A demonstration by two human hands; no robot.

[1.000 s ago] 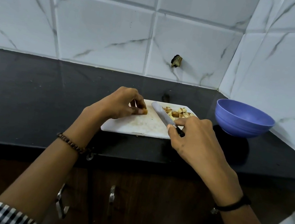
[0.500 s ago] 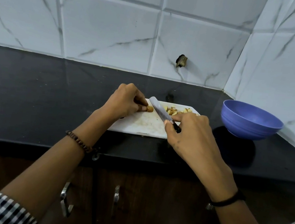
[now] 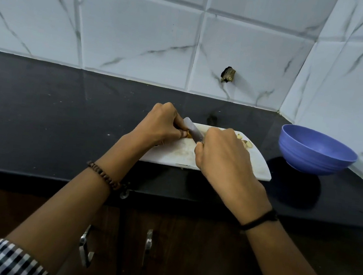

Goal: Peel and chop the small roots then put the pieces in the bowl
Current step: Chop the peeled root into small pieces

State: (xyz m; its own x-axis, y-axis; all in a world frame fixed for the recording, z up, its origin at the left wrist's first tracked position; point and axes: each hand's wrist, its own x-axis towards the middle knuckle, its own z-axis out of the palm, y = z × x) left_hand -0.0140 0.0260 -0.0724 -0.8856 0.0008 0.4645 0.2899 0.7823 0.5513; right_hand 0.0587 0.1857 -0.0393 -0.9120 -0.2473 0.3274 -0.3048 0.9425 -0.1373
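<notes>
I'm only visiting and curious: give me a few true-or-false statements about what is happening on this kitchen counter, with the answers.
1. The right hand grips the knife. True.
2. The bowl is red and stands on the cutting board. False: it is blue-purple and stands on the black counter, right of the board.
3. The left hand pinches a small root piece on the board, beside the blade. True.
4. All the chopped pieces lie in the bowl. False: a pile lies at the board's far right corner; the visible part of the bowl's inside shows none.
</notes>
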